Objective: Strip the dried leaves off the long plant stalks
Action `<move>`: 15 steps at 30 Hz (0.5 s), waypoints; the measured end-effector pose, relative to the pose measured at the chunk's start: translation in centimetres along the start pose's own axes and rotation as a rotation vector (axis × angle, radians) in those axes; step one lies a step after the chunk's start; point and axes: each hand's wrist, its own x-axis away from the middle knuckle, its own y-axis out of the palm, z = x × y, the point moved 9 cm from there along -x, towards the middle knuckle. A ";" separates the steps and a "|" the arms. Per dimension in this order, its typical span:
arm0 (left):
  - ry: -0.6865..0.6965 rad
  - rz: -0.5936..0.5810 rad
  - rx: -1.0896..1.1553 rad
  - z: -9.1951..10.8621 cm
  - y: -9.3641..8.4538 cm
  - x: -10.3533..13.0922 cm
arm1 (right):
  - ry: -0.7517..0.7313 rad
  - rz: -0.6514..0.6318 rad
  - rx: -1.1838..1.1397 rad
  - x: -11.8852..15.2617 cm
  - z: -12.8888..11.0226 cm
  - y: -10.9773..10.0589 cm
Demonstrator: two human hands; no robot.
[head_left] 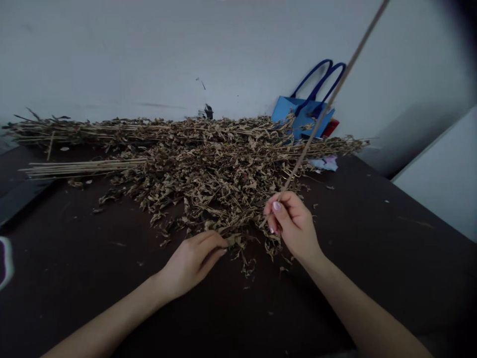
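My right hand (294, 223) is closed around the lower end of a long, thin dried stem (328, 104), which slants up to the right past the top edge. Left of it, my left hand (199, 256) has its thumb and fingers pinched together at some dried leaves (234, 240) at the near edge of a pile. Brown, curled leaves make up this loose pile (223, 184), just beyond both hands. A few leafy bits hang or lie below the right hand's fingers.
Bundles of dried stalks (112, 130) lie along the wall, with bare stalk ends (82, 168) at left. A blue bag (285, 109) with dark handles stands at the back right. A flat dark object (22, 199) rests on the dark table (372, 238) at far left.
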 end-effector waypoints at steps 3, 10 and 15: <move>0.075 -0.030 -0.110 0.5 0.6 0.0 | -0.090 0.159 -0.029 -0.3 -1.4 -1.9; 0.147 0.017 -0.181 0.7 0.5 0.1 | -0.356 0.634 -0.136 -0.8 -5.9 -12.4; 0.184 0.035 -0.228 0.8 0.6 0.2 | -0.337 0.940 -0.226 4.1 -5.9 -22.6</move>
